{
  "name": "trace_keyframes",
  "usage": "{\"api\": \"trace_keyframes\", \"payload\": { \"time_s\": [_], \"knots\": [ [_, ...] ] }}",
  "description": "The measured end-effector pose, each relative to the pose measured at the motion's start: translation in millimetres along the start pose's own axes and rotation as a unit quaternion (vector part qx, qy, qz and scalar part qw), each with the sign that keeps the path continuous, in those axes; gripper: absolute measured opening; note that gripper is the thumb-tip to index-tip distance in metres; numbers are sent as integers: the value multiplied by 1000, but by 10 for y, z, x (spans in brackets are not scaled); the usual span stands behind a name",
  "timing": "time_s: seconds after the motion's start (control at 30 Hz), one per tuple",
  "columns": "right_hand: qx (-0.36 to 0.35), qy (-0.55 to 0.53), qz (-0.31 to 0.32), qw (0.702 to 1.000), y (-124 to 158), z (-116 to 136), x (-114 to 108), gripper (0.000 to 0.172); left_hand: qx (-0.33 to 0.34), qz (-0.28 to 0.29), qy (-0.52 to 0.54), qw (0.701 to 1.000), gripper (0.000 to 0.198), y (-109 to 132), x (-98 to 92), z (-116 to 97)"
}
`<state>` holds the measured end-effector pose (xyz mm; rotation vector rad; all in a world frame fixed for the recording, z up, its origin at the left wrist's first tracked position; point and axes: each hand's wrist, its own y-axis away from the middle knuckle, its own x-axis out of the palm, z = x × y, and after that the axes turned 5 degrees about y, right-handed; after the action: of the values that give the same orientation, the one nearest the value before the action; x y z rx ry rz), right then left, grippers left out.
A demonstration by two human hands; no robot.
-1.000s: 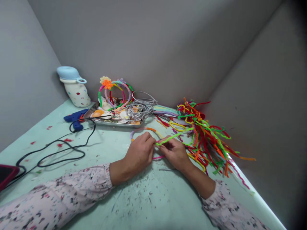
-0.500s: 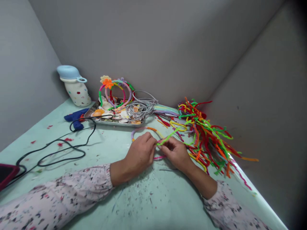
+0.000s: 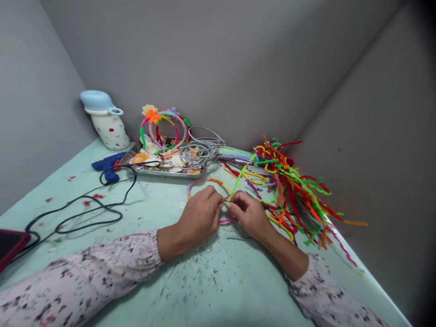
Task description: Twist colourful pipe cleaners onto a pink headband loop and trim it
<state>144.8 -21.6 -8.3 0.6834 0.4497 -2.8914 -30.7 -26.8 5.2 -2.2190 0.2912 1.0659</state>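
My left hand [image 3: 201, 213] is closed on a ring wrapped in coloured pipe cleaner [image 3: 204, 180], with lilac, orange, yellow and pink stretches showing around the fingers. Part of that ring is hidden behind both hands. Close beside it, my right hand [image 3: 248, 214] pinches a bright green pipe cleaner [image 3: 238, 180] where it meets the ring. The green strand's free end sticks up and to the right from the fingertips. Both hands' fingertips nearly touch.
A metal tray [image 3: 163, 173] holds finished rings with felt flowers and a coil of grey wire [image 3: 204, 152]. Loose pipe cleaners [image 3: 293, 190] heap at the right. A blue glue gun [image 3: 109, 165], black cord [image 3: 102, 206], a bottle [image 3: 109, 127] and a red-edged phone [image 3: 12, 247] lie leftward.
The green pipe cleaner has swung from leaning far right to standing more upright. My right fingers have shifted slightly around it; my left hand stays almost in place.
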Motion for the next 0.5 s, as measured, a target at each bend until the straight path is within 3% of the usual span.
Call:
{"api": "trace_keyframes", "payload": {
  "time_s": [0.17,0.5],
  "knots": [
    [-30,59,-11,998,20,57,-8,17,-6,0,-6,1000,15,-10,-13,-13],
    [47,7,19,999,2,80,3,24,14,17,-32,999,16,2,9,-18]
  ]
}}
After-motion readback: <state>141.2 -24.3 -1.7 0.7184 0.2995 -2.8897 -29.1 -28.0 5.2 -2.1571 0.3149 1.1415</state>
